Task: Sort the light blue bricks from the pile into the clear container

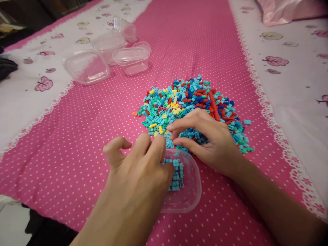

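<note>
A clear plastic container [193, 191] sits in front of me, with light blue toy bricks [177, 176] packed together in it. My left hand [139, 171] is over its left side, fingers curled down and the little finger raised. Its fingertips are hidden, so I cannot make out what is in them. Just past the container's far rim lies a heap of small toy bricks [160, 106], mostly light blue, with green, dark blue, red and yellow ones. My right hand [205, 140] reaches over the heap's near edge, thumb and forefinger apart, nothing visibly held between them.
Several more clear plastic containers [87, 68] stand grouped at the upper left. A long red piece [214, 106] lies on the heap. Beneath everything is a pink dotted cloth [84, 143] with lace-patterned borders. A pink glossy item [289, 12] is at the top right.
</note>
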A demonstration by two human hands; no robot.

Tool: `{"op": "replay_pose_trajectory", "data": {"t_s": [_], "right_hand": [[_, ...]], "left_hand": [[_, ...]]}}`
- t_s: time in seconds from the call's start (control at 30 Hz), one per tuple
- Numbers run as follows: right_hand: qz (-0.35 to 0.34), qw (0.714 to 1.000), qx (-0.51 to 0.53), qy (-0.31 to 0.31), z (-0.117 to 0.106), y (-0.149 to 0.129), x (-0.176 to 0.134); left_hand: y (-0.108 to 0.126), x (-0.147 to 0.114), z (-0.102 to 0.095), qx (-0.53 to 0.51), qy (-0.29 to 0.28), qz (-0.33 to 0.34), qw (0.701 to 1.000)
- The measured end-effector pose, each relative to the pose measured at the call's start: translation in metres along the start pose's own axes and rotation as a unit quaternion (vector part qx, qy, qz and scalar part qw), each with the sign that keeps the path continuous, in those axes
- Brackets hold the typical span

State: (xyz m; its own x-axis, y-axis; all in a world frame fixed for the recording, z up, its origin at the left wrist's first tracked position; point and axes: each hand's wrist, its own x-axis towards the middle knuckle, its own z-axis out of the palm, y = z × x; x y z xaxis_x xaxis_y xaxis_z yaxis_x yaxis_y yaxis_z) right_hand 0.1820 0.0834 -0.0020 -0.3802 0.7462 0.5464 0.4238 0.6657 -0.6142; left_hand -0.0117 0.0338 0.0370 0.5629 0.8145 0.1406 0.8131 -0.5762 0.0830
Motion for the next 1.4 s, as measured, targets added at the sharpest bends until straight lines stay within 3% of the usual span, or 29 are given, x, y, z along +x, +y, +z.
{"op": "replay_pose_trajectory", "data": {"t_s": [0.1,0.3,0.43,0.6,0.8,1.03,1.27,1.4], "right_hand": [[0.002,1.000,0.001,0.006,0.001,0.000,-0.001],[0.015,0.999,-0.027,0.037,0.002,0.001,-0.001],[0.037,0.986,-0.148,0.070,-0.001,0.009,-0.001],[0.042,0.962,-0.267,0.039,-0.001,0.022,-0.007],[0.040,0.959,-0.280,-0.002,0.002,0.017,-0.009],[0.021,0.950,-0.308,-0.039,-0.002,0.012,-0.007],[0.059,0.983,-0.166,0.046,-0.001,0.006,-0.002],[0.079,0.995,-0.002,0.061,-0.002,0.000,-0.001]], "left_hand": [[0.001,-0.001,-0.002,0.032,-0.032,0.005,0.999],[0.000,-0.002,-0.006,0.038,-0.009,0.016,0.999],[-0.008,-0.005,-0.012,0.029,0.024,0.026,0.999],[-0.026,-0.010,-0.022,0.039,0.075,0.033,0.996],[-0.031,-0.010,-0.024,0.010,0.112,0.026,0.993],[-0.026,-0.008,-0.024,0.001,0.107,0.007,0.994],[-0.028,-0.003,-0.025,0.009,0.090,0.024,0.996],[-0.017,0.003,-0.026,-0.047,0.083,-0.028,0.995]]}}
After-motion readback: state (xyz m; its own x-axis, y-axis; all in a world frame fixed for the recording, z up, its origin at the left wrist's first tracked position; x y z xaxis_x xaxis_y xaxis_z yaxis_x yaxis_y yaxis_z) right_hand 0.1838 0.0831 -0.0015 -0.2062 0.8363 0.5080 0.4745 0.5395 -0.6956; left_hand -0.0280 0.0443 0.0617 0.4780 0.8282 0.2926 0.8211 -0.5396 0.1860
